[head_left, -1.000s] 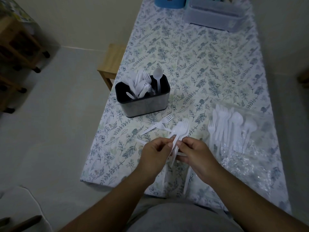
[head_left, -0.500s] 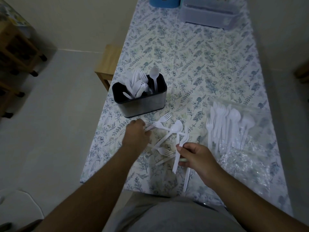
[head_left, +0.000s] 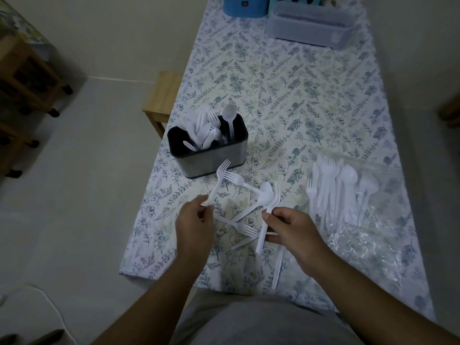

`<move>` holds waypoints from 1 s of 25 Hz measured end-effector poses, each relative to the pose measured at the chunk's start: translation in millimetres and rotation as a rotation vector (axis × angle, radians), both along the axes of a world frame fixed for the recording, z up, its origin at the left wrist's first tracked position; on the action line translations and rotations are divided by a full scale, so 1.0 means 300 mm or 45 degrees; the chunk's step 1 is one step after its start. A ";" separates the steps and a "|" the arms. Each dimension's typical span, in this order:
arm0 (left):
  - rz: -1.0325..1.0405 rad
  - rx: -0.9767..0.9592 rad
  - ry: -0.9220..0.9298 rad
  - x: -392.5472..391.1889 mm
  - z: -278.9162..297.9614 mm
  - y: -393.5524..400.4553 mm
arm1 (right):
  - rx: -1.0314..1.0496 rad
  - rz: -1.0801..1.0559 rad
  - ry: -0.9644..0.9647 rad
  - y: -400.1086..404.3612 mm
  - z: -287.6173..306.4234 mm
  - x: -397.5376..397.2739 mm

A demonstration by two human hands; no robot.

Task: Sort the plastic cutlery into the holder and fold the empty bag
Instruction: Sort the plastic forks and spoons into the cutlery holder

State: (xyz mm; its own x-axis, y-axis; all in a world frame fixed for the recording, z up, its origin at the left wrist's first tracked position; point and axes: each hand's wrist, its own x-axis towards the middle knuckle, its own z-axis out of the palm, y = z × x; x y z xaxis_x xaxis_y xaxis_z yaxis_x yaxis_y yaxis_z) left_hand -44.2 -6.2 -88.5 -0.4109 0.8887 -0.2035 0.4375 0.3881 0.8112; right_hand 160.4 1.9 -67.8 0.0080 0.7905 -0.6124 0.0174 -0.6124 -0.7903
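Observation:
A black and steel cutlery holder (head_left: 211, 160) stands on the table with white forks and spoons upright in it. My left hand (head_left: 195, 226) pinches the handle of a white fork (head_left: 219, 180) whose tines point toward the holder. My right hand (head_left: 293, 229) grips a small bundle of white forks (head_left: 267, 215) by their middles. Loose forks and a spoon (head_left: 245, 227) lie on the cloth between my hands. To the right lies a clear plastic bag (head_left: 361, 220) with several white pieces inside it.
The table carries a floral cloth (head_left: 286, 95). At its far end sit a blue container (head_left: 245, 6) and a clear lidded box (head_left: 311, 23). A wooden stool (head_left: 161, 100) stands beside the left edge, and a wooden cart (head_left: 25, 78) is on the floor farther left.
My left hand left the bundle, reached to the loose forks near the holder and now lifts one by its handle. My right hand has kept its bundle and stayed in place.

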 end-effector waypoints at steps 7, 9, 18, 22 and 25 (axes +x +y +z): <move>-0.243 0.156 -0.197 0.180 0.047 -0.097 | 0.038 0.030 0.086 0.016 0.013 -0.028; -0.325 0.201 -0.145 0.190 0.036 -0.098 | 0.042 0.013 0.132 0.017 0.016 -0.016; -0.308 0.000 -0.413 0.236 0.054 -0.033 | 0.013 -0.160 0.218 0.018 0.011 0.069; -0.323 -0.277 -0.807 0.259 0.085 -0.024 | 0.033 -0.140 0.260 0.023 -0.001 0.113; -0.489 -0.204 -0.669 0.255 0.095 -0.035 | -0.019 -0.150 0.339 0.024 -0.010 0.128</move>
State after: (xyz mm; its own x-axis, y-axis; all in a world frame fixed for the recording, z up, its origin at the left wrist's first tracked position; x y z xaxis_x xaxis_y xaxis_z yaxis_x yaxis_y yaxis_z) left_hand 32.4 -16.7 -59.9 0.1180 0.8943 -0.4317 0.1310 0.4169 0.8995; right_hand 198.9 9.2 -70.7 -0.0634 0.7848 -0.6165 -0.2616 -0.6092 -0.7486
